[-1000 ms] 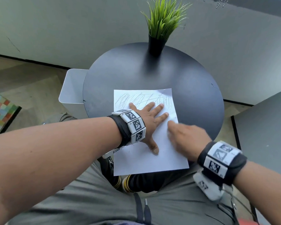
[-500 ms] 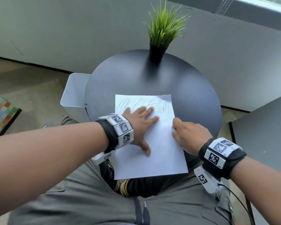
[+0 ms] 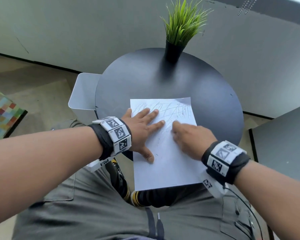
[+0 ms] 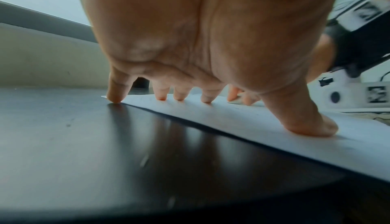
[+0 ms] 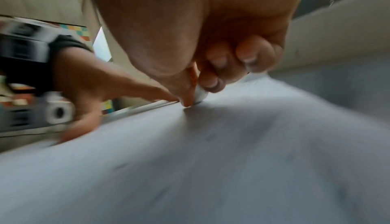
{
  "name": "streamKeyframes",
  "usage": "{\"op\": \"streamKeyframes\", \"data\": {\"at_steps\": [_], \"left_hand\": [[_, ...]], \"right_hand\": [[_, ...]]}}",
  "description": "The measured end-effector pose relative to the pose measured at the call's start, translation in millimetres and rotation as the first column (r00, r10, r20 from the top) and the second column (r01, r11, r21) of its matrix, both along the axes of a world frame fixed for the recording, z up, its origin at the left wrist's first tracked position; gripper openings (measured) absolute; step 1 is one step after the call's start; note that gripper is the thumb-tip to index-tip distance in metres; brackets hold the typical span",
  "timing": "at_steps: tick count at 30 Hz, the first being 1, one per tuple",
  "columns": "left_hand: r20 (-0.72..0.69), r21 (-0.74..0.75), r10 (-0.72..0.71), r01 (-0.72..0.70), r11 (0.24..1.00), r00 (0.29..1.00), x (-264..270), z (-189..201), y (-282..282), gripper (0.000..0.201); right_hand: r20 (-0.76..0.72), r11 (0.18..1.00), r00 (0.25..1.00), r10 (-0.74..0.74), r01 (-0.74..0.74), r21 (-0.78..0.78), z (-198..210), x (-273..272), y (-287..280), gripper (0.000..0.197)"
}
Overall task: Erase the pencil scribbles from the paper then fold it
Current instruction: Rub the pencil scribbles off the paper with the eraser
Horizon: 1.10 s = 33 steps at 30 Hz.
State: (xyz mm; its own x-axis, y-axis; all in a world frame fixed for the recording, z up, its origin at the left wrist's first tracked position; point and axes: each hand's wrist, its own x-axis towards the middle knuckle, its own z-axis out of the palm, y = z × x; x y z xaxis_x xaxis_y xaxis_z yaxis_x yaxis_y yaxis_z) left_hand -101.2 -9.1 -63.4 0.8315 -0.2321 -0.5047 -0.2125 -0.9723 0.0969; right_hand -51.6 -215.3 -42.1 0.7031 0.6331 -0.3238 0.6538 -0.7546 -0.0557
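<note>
Left hand (image 3: 142,125): palm down, fingers (image 4: 115,92) straight and spread, tips and thumb pressed flat on the paper (image 3: 170,163). Left forearm enters from the near left. Right hand (image 3: 190,135): knuckles up, fingers curled, thumb and forefinger pinching a small white eraser (image 5: 200,94) against the sheet, just right of the left fingertips. Both wrists carry black bands with marker tiles
</note>
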Motion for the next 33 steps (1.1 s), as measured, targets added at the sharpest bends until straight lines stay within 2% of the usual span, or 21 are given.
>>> {"op": "streamKeyframes", "data": {"at_steps": [2, 4, 6, 7, 8, 11, 12, 14, 16, 17, 19, 21, 23, 25, 26, 28, 30, 31, 33], "left_hand": [[-0.013, 0.015, 0.002, -0.001, 1.000, 1.000, 1.3, 0.8, -0.6, 0.139], [-0.021, 0.022, 0.000, 0.001, 1.000, 1.000, 0.7, 0.9, -1.6, 0.141], [-0.010, 0.020, 0.000, 0.000, 1.000, 1.000, -0.3, -0.9, -1.8, 0.142], [-0.005, 0.013, 0.003, -0.003, 1.000, 1.000, -0.4, -1.4, -1.6, 0.142], [-0.005, 0.008, 0.007, -0.007, 1.000, 1.000, 0.0, -1.2, -1.4, 0.142], [-0.004, 0.012, 0.001, -0.001, 1.000, 1.000, 2.9, 0.4, -3.3, 0.142], [-0.001, 0.013, 0.001, -0.001, 1.000, 1.000, 3.8, 0.2, -3.6, 0.141], [0.002, 0.016, 0.002, -0.002, 1.000, 1.000, 4.0, -0.4, -2.4, 0.142], [0.006, 0.017, -0.005, 0.005, 1.000, 1.000, 3.7, -2.1, -2.4, 0.143], [0.007, 0.017, -0.005, 0.005, 1.000, 1.000, 3.8, -2.6, -2.1, 0.143], [0.001, 0.018, -0.001, 0.001, 1.000, 1.000, 4.8, -1.6, -1.7, 0.141], [-0.001, 0.021, -0.001, 0.001, 1.000, 1.000, 5.8, -0.7, -2.5, 0.141], [0.002, 0.022, -0.002, 0.002, 1.000, 1.000, 5.8, -1.0, -2.5, 0.141], [0.002, 0.023, -0.007, 0.007, 1.000, 1.000, 4.8, -1.1, -2.2, 0.141], [0.004, 0.024, -0.009, 0.009, 1.000, 1.000, 5.0, -1.4, -2.2, 0.141], [0.003, 0.025, -0.008, 0.008, 1.000, 1.000, 5.8, -1.2, -2.5, 0.141], [0.000, 0.025, -0.006, 0.006, 1.000, 1.000, 7.4, -0.7, -3.8, 0.141], [0.001, 0.027, -0.007, 0.007, 1.000, 1.000, 8.0, -0.8, -4.0, 0.141], [-0.001, 0.032, -0.007, 0.007, 0.999, 1.000, 8.2, -0.9, -3.8, 0.141]], "right_hand": [[0.019, 0.999, 0.999, -0.045, 0.044, 0.004, 1.7, 11.8, 0.7, 0.015], [-0.040, 0.996, 0.995, 0.087, -0.087, 0.005, 5.2, -8.9, 4.9, 0.013], [-0.148, 0.966, 0.955, 0.258, -0.260, 0.004, 6.7, -39.0, 2.2, 0.010], [-0.162, 0.960, 0.948, 0.273, -0.279, -0.015, 7.0, -38.7, -1.6, 0.010], [-0.141, 0.967, 0.959, 0.247, -0.254, -0.037, 6.9, -28.5, -3.7, 0.011], [0.010, 0.998, 1.000, -0.001, 0.001, -0.056, 6.4, 17.9, -8.5, 0.014], [0.018, 0.999, 1.000, 0.005, -0.004, -0.052, 5.9, 17.1, -7.7, 0.013], [-0.044, 0.984, 0.984, 0.170, -0.172, -0.038, 8.1, -11.1, 4.3, 0.009], [-0.140, 0.925, 0.919, 0.368, -0.377, -0.043, 9.8, -42.8, 8.9, 0.009], [-0.147, 0.919, 0.913, 0.380, -0.391, -0.054, 10.5, -40.4, 8.6, 0.013], [-0.046, 0.960, 0.964, 0.260, -0.264, -0.092, 5.5, -7.6, 6.0, 0.014], [0.045, 0.994, 0.994, 0.103, -0.100, -0.053, 6.1, 18.8, 0.9, 0.008], [0.038, 0.987, 0.987, 0.157, -0.155, -0.041, 6.0, 5.7, 3.3, 0.005], [-0.067, 0.936, 0.936, 0.347, -0.350, -0.042, 4.9, -29.3, 7.0, 0.012], [-0.106, 0.920, 0.918, 0.382, -0.389, -0.051, 4.3, -36.0, 5.5, 0.013], [-0.057, 0.940, 0.943, 0.328, -0.332, -0.080, 5.6, -19.0, 4.8, 0.015], [0.045, 0.986, 0.986, 0.162, -0.160, -0.056, 5.2, 11.1, 0.8, 0.010], [0.057, 0.991, 0.990, 0.128, -0.125, -0.051, 4.1, 15.3, 0.6, 0.009], [0.024, 0.975, 0.976, 0.218, -0.217, -0.039, 7.4, -5.2, 9.7, 0.017]]}}
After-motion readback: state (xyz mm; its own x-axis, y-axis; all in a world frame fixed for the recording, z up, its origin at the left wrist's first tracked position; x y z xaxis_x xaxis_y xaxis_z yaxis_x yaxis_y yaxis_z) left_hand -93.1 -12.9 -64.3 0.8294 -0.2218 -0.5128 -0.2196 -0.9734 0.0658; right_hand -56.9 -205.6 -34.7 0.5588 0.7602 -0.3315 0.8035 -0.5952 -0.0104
